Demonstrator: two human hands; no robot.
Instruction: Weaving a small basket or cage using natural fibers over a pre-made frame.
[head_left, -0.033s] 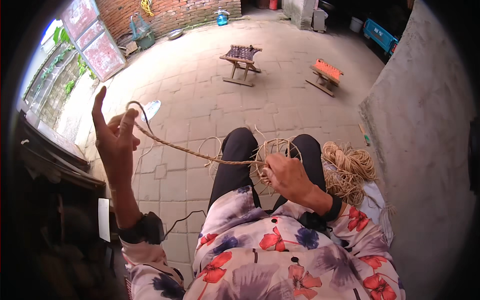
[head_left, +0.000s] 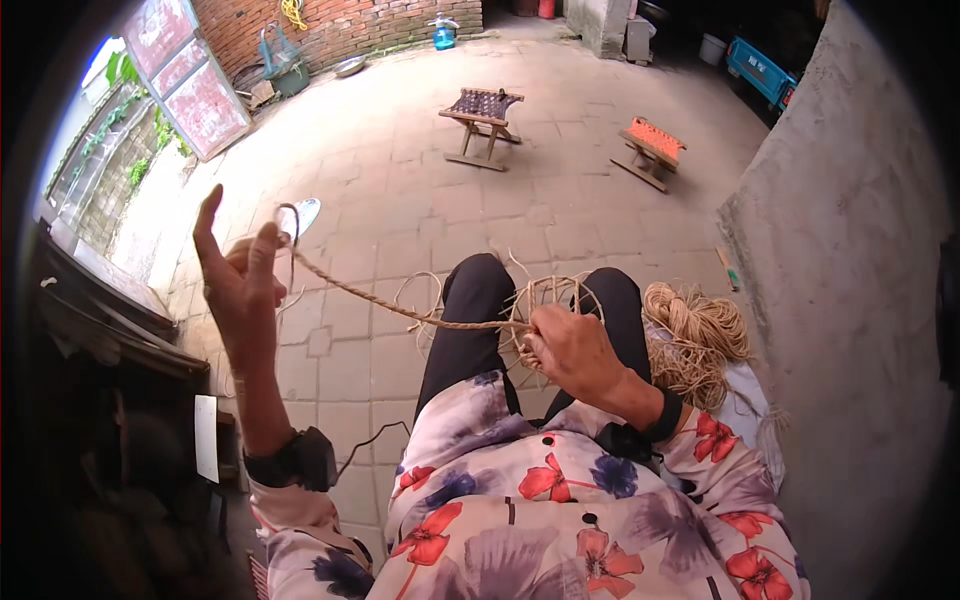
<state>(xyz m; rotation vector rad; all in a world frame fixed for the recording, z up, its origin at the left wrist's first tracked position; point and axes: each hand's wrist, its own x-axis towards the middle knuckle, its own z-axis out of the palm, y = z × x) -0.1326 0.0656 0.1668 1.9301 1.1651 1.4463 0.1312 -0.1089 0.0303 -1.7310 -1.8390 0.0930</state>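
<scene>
My left hand (head_left: 243, 290) is raised at the left, one finger pointing up. Its other fingers and thumb pinch a tan twisted cord (head_left: 385, 307), which loops up beside the fingertips. From there the cord sags a little and runs across to my right hand (head_left: 578, 350), closed on its other end over my lap. Just beyond that hand, an open round piece of tan cord (head_left: 597, 300) with spread strands rests between my knees; my fingers hide part of it. Thin loose ends curl out past my left knee.
A big tan cord bundle (head_left: 697, 322) lies by my right thigh on white cloth (head_left: 750, 395). Two folding stools, one dark-topped (head_left: 484, 105) and one orange-topped (head_left: 654, 140), stand ahead on the paving. A grey wall (head_left: 840, 250) rises at the right; dark furniture (head_left: 120, 330) is at left.
My left hand has shifted slightly right and down, bringing its end of the cord closer to my right hand. My right hand stays in place.
</scene>
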